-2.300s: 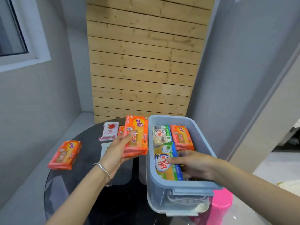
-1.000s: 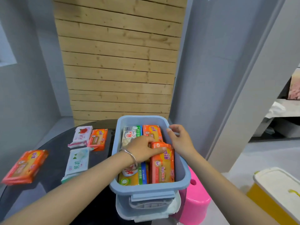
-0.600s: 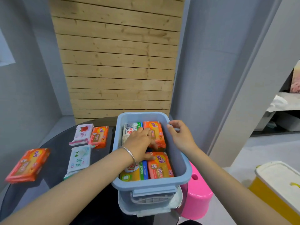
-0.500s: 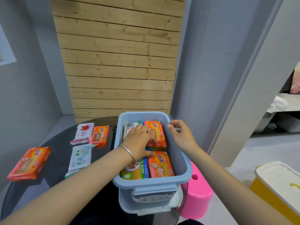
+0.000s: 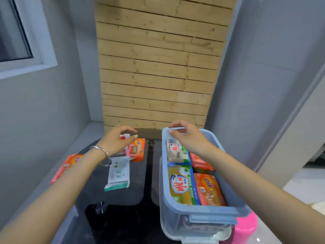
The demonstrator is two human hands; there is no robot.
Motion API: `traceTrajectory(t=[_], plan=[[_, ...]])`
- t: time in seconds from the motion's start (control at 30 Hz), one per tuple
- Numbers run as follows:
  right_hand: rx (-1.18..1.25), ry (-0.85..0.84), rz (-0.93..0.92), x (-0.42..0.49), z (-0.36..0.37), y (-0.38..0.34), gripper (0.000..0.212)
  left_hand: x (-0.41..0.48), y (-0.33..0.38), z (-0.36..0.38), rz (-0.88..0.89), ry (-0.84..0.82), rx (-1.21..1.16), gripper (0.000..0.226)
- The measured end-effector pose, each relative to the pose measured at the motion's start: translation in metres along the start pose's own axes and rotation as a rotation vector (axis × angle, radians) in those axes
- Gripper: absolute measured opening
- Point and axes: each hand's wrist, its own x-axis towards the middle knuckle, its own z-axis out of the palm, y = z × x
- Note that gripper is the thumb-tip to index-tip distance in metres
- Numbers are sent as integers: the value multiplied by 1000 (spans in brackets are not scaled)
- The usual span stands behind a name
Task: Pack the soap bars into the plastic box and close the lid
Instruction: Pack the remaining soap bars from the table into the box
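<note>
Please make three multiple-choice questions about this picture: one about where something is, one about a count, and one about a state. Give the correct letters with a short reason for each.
1. Where is the white and green soap pack?
A. inside the box
B. on the dark table, left of the box
C. in the right hand

2. How many soap packs lie on the table outside the plastic box?
A. one
B. two
C. four

3. What is the left hand doing?
A. open, holding nothing, above the packs on the table
B. closed around an orange pack
C. resting on the box rim

Answers: 1 B, it lies flat on the table beside the box. 2 C, two orange ones, one white and green, and one white and red partly hidden by the hand. 3 A, the fingers are spread and hold nothing.
</note>
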Motion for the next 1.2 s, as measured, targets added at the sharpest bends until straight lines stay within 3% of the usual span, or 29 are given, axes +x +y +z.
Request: traceTrajectory(t=[0.1,0.23,0.3,0.37,0.53,0.63,0.7,0.9,1.03,1.13,1.2], plan=[[94,-103,46,23,40,-19,26,-2,-38,-8,-124,13,-78,21],[70,-302,280,61,94,-24,20,-2,-74,-6,-305,4,-143,48],[22,-376,404,78,117,-22,28,2,-87,0,-386,-21,-172,58],[-27,-398,509,92,134,-18,46,8,-96,10,-460,-62,-190,64],[-101,-386,742,109,157,-5,65,28,-115,38,-598,-60,-319,74],[-38,-353,839,122,162,12,68,39,-123,52,-632,-42,-366,56],[-15,-303,861,127,166,21,65,46,-124,57,-600,-28,-338,30],[63,-145,808,136,183,36,19,68,-136,59,-680,80,-503,36],[21,-95,785,140,185,43,28,74,-142,54,-749,88,-623,43],[90,-76,772,138,183,40,53,74,-143,52,-802,26,-669,38],[98,-78,750,137,183,38,57,73,-143,50,-808,-3,-636,34]])
